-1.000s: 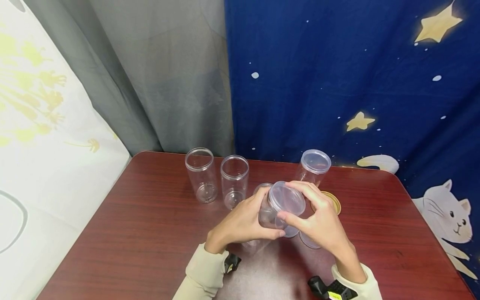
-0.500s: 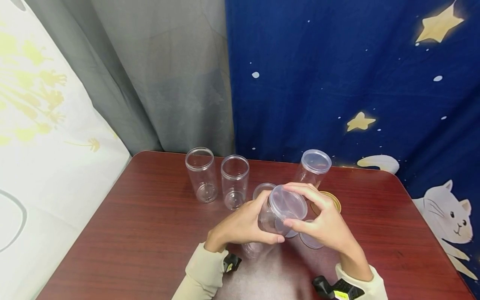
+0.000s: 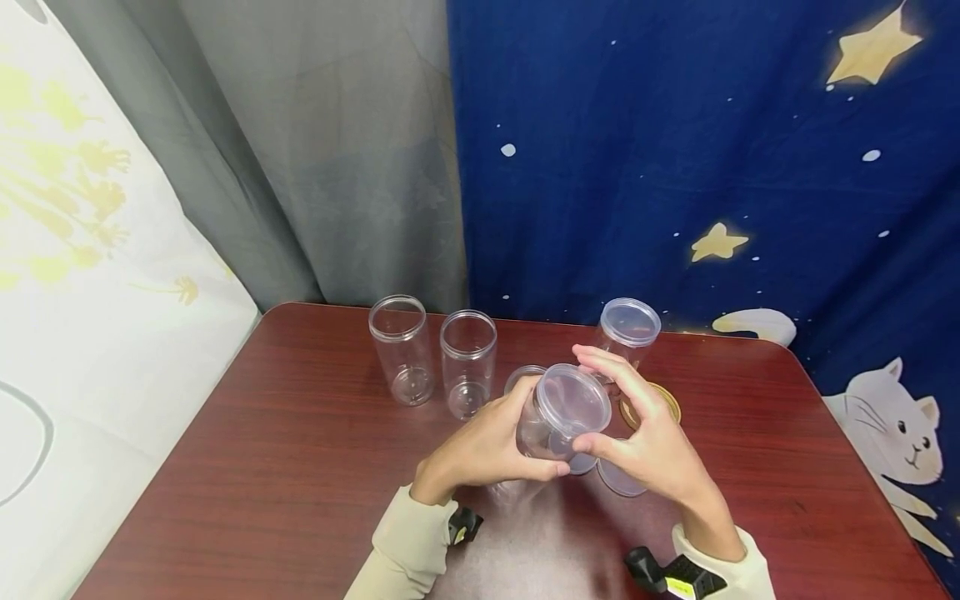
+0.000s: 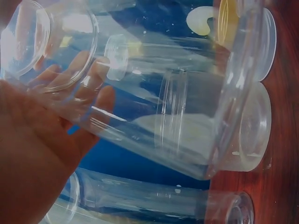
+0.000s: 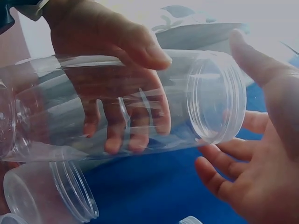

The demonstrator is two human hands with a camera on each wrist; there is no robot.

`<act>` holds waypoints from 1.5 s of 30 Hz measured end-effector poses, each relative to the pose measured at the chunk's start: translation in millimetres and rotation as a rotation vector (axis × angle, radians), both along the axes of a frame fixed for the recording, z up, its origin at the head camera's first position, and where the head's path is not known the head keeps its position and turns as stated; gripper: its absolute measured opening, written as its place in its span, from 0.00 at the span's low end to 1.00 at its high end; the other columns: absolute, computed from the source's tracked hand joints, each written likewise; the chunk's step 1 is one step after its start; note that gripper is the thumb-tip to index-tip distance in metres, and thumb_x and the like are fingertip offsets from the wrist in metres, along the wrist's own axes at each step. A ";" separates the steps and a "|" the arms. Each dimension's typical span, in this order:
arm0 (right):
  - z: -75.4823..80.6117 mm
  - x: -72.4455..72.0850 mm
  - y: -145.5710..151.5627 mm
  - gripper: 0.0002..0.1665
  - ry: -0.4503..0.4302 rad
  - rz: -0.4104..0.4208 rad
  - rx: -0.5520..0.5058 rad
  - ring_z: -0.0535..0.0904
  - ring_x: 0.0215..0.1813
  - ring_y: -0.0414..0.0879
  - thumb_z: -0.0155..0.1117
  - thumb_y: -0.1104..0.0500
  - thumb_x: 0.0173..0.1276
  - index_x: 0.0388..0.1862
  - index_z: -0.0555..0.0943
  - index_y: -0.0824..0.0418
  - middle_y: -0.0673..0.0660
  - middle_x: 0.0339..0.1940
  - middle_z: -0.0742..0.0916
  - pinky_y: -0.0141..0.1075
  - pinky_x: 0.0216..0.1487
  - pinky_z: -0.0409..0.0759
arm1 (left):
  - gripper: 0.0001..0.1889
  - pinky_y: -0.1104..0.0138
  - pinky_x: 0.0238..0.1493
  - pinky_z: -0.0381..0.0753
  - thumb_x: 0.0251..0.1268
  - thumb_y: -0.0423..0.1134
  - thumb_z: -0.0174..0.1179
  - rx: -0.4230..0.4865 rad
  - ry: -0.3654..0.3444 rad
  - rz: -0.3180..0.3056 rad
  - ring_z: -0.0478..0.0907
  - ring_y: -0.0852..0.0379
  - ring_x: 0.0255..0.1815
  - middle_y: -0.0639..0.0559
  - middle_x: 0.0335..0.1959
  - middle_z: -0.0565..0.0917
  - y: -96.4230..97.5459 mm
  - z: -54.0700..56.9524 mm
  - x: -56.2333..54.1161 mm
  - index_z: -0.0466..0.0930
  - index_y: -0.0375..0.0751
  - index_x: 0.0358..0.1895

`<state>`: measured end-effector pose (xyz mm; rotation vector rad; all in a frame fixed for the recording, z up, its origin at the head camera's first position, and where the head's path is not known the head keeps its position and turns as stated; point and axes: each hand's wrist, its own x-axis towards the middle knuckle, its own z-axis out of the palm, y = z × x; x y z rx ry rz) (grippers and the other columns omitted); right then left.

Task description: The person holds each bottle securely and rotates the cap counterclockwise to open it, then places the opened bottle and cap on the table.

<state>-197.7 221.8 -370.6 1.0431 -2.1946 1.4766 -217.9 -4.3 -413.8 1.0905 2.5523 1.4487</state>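
Observation:
My left hand [image 3: 480, 442] grips a clear cylindrical jar [image 3: 534, 429] from the side, holding it tilted above the table. A translucent screw lid [image 3: 574, 398] sits on the jar's mouth, facing the right hand. Around that lid my right hand [image 3: 654, 454] is spread, thumb by its near edge and fingers beyond its far edge. In the right wrist view, the right thumb stands apart from the lid [image 5: 219, 98]; whether its fingertips touch is unclear. Through the clear wall of the jar [image 5: 182, 93], the left fingers are visible, curled round it.
Two lidless clear jars [image 3: 468, 358] stand at the back left, and a lidded jar [image 3: 630, 323] at the back right. Behind the right hand lies a gold-rimmed round lid [image 3: 670, 403]. A translucent lid [image 3: 621, 480] lies near the hands on the brown table [image 3: 300, 467].
The right fingers have come away from the lid's far edge and straightened. The held jar dipped slightly toward the right, then came back up; the left hand keeps its grip.

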 end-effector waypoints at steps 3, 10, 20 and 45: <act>-0.2 0.4 -1.6 0.51 0.030 -0.078 0.040 0.74 0.64 0.49 0.74 0.37 0.54 0.70 0.71 0.63 0.61 0.67 0.77 0.25 0.61 0.71 | 0.46 0.67 0.53 0.78 0.45 0.55 0.77 -0.008 0.020 0.018 0.78 0.65 0.50 0.60 0.53 0.80 0.4 -1.1 -0.8 0.62 0.55 0.69; 0.4 3.5 -4.9 0.52 0.026 -0.242 0.187 0.73 0.58 0.43 0.78 0.36 0.48 0.69 0.72 0.55 0.54 0.66 0.76 0.28 0.52 0.72 | 0.47 0.66 0.52 0.79 0.44 0.58 0.76 -0.043 0.076 0.050 0.77 0.64 0.51 0.60 0.54 0.79 1.6 -3.2 -2.1 0.62 0.54 0.69; 1.0 7.2 -10.3 0.48 0.012 -0.318 0.270 0.75 0.60 0.42 0.85 0.52 0.44 0.66 0.74 0.52 0.49 0.60 0.80 0.25 0.58 0.69 | 0.47 0.64 0.51 0.79 0.44 0.59 0.75 -0.070 0.097 0.071 0.77 0.63 0.51 0.60 0.54 0.79 1.7 -4.9 -3.5 0.62 0.54 0.69; 2.5 4.9 -3.3 0.47 0.001 -0.170 0.184 0.73 0.66 0.43 0.86 0.60 0.41 0.64 0.77 0.55 0.52 0.62 0.81 0.25 0.63 0.69 | 0.48 0.64 0.57 0.77 0.43 0.54 0.77 -0.022 0.055 0.015 0.74 0.63 0.56 0.61 0.58 0.76 -0.8 -6.0 -4.5 0.61 0.57 0.70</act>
